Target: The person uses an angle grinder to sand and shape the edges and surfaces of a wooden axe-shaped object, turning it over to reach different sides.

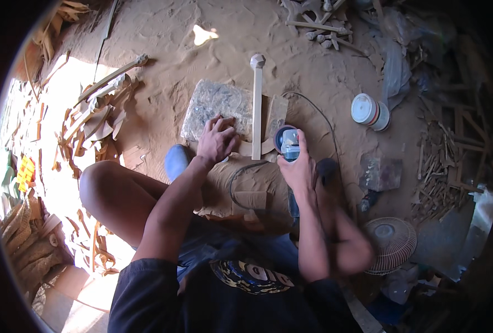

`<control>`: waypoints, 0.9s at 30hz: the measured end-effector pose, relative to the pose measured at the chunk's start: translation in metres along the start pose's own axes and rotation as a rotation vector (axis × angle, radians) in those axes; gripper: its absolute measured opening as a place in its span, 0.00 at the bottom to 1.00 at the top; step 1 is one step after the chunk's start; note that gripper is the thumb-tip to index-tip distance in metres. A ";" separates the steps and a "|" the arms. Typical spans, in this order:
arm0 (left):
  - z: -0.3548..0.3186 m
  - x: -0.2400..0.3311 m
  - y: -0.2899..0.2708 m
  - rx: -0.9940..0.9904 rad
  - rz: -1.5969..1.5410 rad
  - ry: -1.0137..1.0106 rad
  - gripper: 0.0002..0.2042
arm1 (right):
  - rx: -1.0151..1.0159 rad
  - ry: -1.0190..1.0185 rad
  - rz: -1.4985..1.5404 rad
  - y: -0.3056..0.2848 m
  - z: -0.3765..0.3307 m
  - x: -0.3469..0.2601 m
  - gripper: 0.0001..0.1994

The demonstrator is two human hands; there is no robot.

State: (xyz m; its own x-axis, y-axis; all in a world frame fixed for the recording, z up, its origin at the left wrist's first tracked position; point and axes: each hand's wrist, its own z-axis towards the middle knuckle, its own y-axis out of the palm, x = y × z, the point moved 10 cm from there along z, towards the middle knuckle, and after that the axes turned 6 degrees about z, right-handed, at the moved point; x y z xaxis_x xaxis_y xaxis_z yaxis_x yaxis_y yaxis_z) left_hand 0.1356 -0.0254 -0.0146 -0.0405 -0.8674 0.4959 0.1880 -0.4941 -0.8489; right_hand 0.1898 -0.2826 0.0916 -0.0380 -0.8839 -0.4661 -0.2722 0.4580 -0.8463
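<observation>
My right hand is wrapped round an angle grinder, its round disc facing left. The disc is at the right end of a curved, flat wooden piece; whether they touch, I cannot tell. On the left end of that piece my left hand is closed, its fingers bent down at the front edge of a worn, stained block. A straight wooden stick with a faceted knob lies lengthwise over the block and crosses the curved piece.
Dusty ground carries a dark cord curving right of the block. White tubs and a round fan stand to the right. Wooden offcuts are heaped at left, knobbed wooden pieces at the back. A blue shoe sits by the block.
</observation>
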 end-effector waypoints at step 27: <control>-0.004 -0.008 0.002 -0.064 0.100 0.014 0.12 | 0.044 -0.010 0.167 -0.017 0.009 0.010 0.49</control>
State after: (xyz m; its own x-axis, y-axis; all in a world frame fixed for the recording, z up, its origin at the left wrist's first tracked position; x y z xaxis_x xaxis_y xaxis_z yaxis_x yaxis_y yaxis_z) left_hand 0.1320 -0.0195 -0.0212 -0.0388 -0.9130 0.4061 0.1283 -0.4076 -0.9041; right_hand 0.2023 -0.2989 0.0994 -0.0696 -0.7943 -0.6036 -0.2204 0.6023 -0.7672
